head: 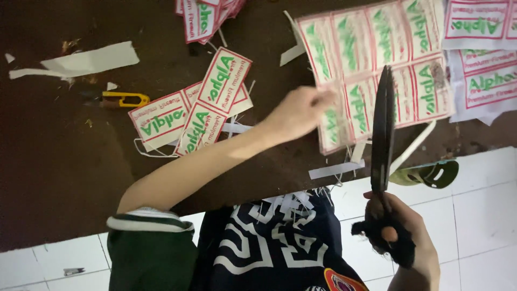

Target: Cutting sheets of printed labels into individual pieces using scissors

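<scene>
I look down over a dark brown bench (70, 178) that sits above a white tiled floor (484, 199), with my patterned dark shorts (269, 242) at the bottom of the view. My left hand (299, 110) reaches forward across the bench, fingers curled and pinching the near edge of an uncut sheet of fabric labels (377, 59), white with red borders and green lettering; the motion blurs it, so I cannot tell just how tightly it grips. My right hand (401, 231) is closed around the dark wrapped handles of a large pair of black scissors (383, 129), whose blades look shut, or nearly so, and point away from me, up across the lower part of the sheet. As far as I can judge, the cutting is partly done: a small pile of separated labels (194, 110) lies to the left of my forearm, more cut labels (207, 16) sit at the top edge, and thin white offcut strips (336, 170) are scattered along the bench edge and over my lap. The sheet under my hand shows two rows of labels not yet separated, and further stacked label sheets (482, 59) wait on the right. A small yellow-handled thread snipper (121, 99) lies well apart on the left, and an olive green roll of tape (425, 175) rests just beside the scissors.
</scene>
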